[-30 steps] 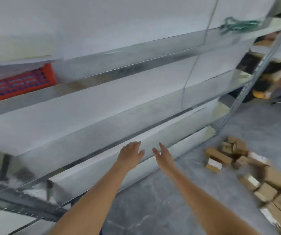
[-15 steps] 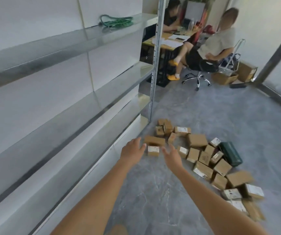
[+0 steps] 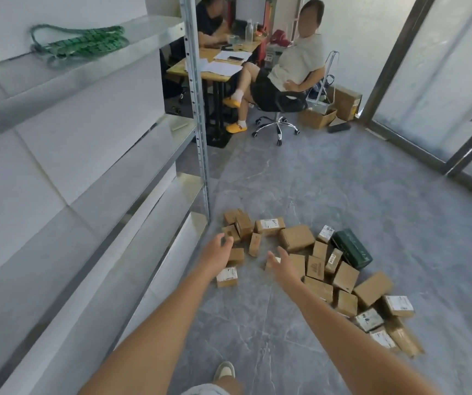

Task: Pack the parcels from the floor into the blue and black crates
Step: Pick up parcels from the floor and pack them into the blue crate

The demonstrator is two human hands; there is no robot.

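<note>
The parcels (image 3: 308,263) lie in a loose scatter on the grey floor (image 3: 371,195), from the centre of the frame down toward the lower right. Most are small brown cartons, some with white labels, and one dark green box (image 3: 351,248) sits at the upper right edge of the heap. Several lean on one another or stand on edge, so lifting one could tip its neighbours.

Both arms reach forward over the pile and neither hand holds anything. The left hand (image 3: 217,252) hovers just left of centre with fingers loosely curled, above a labelled carton (image 3: 227,277) that lies apart from the rest. The right hand (image 3: 281,265) is beside it with fingers spread and relaxed, in front of the cartons at the middle of the heap.

The main risk, as I judge it, is a poor grab: the boxes differ in size and lie at odd angles, so scooping up several together may let one slip. No blue or black crate shows anywhere in the frame, so each parcel must be carried out of view, which lengthens the chance of a drop.

The metal shelving (image 3: 86,166) fills the left side, its upright post (image 3: 200,155) just beside the nearest cartons; an elbow could knock it. A shoe (image 3: 224,370) shows at the bottom centre, close enough that a step forward could kick a stray box.
</note>
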